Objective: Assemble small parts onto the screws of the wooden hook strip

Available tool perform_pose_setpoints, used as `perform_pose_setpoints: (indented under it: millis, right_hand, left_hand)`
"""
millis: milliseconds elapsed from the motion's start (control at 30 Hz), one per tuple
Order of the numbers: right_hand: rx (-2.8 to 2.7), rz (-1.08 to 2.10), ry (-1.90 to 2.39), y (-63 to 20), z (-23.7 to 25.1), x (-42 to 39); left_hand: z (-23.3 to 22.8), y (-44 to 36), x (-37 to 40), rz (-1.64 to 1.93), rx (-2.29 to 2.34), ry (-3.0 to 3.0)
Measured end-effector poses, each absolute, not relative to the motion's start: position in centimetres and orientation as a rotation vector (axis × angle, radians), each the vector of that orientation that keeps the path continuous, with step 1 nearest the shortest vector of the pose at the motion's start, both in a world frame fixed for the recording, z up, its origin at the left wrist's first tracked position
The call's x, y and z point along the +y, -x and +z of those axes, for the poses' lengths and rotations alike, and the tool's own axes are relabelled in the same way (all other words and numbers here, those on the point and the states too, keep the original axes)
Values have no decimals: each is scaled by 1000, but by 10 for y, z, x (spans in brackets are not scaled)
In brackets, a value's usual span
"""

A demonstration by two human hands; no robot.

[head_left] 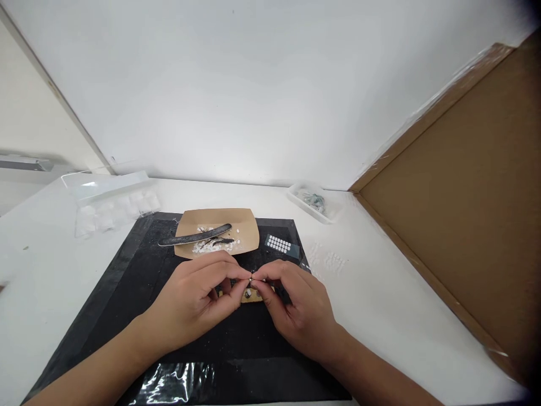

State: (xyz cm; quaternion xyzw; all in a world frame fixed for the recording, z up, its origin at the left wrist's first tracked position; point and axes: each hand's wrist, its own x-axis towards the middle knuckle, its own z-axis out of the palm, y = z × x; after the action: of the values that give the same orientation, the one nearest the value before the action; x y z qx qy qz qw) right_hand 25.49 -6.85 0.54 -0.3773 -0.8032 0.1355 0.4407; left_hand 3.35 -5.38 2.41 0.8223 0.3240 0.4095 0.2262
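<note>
My left hand [203,296] and my right hand [298,304] meet over the middle of the black mat [211,344]. Both pinch with thumb and forefinger, the fingertips almost touching. Between them shows a tiny dark, shiny thing [251,278], too small to name. Just beneath the fingers lies a small yellowish-tan piece [252,299] with a whitish and metallic spot on it, partly hidden by the hands. Beyond my left hand stands a brown paper tray [249,225] with many small white bits in it. A long dark nail file [203,235] rests across its rim.
Right of the tray lies a strip with rows of white round stickers [279,243]. Loose white ovals [335,261] are scattered on the white table [401,316]. A clear lidded box [114,208] sits back left, a plastic tub [313,200] back right. A brown panel [456,214] borders the right side.
</note>
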Motion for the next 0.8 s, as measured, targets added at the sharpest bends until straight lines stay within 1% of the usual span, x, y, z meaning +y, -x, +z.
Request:
perform_pose_setpoints:
  millis: [400,667,800]
  right_hand:
    - [-1931,678,1029,-249,10,-71]
    - [-1795,947,1107,-248,13,-73]
    - [-1744,1020,1099,-248,13,-73]
  left_hand:
    - [25,-40,-57,1193,1015,-2306]
    - [26,-39,-57,1197,995,-2231]
    - [24,-37,-58,1207,981,-2221]
